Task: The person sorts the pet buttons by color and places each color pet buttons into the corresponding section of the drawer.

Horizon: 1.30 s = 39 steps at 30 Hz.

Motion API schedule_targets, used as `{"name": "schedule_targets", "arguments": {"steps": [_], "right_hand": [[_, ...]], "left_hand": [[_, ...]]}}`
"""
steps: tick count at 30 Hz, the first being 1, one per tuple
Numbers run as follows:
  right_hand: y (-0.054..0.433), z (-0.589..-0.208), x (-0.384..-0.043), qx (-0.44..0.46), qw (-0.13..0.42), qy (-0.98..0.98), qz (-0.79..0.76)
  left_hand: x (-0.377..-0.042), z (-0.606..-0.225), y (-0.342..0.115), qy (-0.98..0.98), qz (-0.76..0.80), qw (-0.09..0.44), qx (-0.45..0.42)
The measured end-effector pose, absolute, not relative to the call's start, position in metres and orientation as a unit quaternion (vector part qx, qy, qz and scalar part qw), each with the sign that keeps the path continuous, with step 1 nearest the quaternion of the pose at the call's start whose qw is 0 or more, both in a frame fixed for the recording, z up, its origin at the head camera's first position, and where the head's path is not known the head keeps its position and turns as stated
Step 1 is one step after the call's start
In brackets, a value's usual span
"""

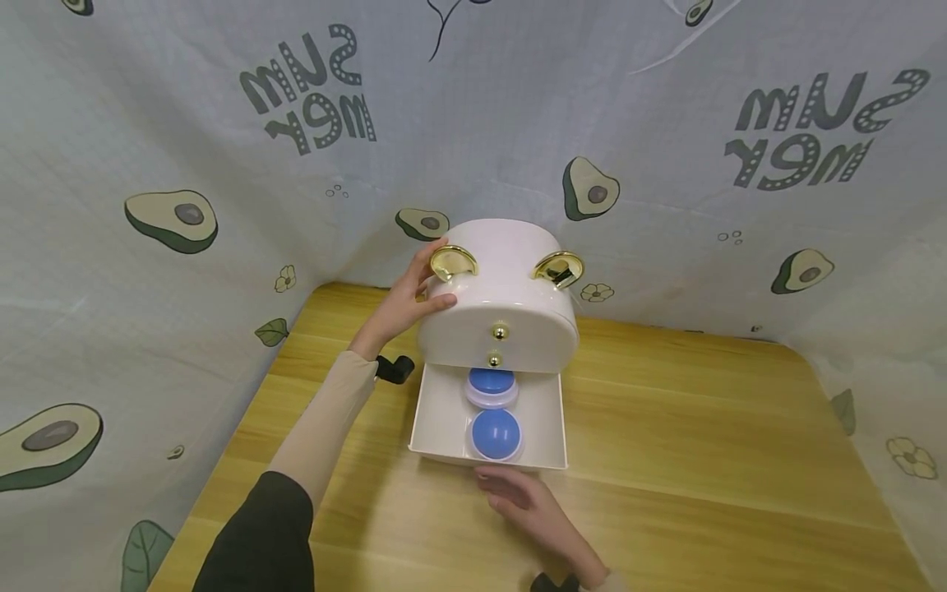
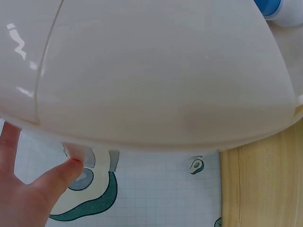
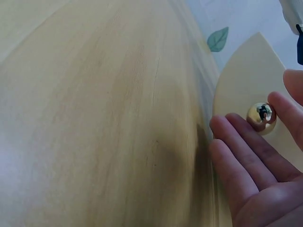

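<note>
A glossy white storage box [image 1: 510,255] with two gold ear-shaped pieces stands on the wooden table. From its lower front a drawer [image 1: 543,436] sticks out, holding two round white containers with blue tops [image 1: 496,433]. My left hand [image 1: 403,300] rests on the box's upper left side beside the left gold ear [image 1: 453,261], thumb extended toward the front. In front of the drawer is my right hand [image 1: 528,506]. Its fairly straight fingers lie around a gold knob [image 3: 261,117] on the drawer front; whether they touch the knob I cannot tell.
Two more gold knobs [image 1: 500,331] sit on the box front above the drawer. Behind the table [image 1: 688,427] hangs a pale cloth [image 1: 666,164] printed with avocados and lettering, close to the box's back. The cloth also runs along both sides.
</note>
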State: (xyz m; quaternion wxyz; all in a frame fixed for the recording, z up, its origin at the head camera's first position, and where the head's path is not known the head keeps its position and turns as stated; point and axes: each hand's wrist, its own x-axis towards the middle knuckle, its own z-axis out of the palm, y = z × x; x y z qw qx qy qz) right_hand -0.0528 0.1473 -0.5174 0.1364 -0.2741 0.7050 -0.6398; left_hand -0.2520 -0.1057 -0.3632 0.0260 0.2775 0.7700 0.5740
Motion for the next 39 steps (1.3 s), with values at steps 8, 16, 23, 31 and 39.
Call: {"name": "schedule_targets", "arguments": {"steps": [8, 16, 23, 31, 39], "right_hand": [[0.144, -0.518, -0.058, -0.278, 0.084, 0.713, -0.639], [0.144, -0.515, -0.072, -0.248, 0.072, 0.728, -0.635], [0.145, -0.517, -0.087, -0.233, 0.06, 0.718, -0.652], [0.14, -0.512, -0.104, -0.215, 0.055, 0.717, -0.66], [0.135, -0.51, -0.113, -0.182, 0.066, 0.719, -0.668]], "left_hand": [[-0.239, -0.347, -0.104, 0.773, 0.569, 0.022, 0.281], [-0.242, -0.352, -0.105, 0.774, 0.564, 0.018, 0.287], [-0.242, -0.352, -0.105, 0.774, 0.565, 0.016, 0.286], [-0.242, -0.351, -0.104, 0.766, 0.571, 0.019, 0.294], [-0.24, -0.349, -0.105, 0.77, 0.569, 0.019, 0.288]]}}
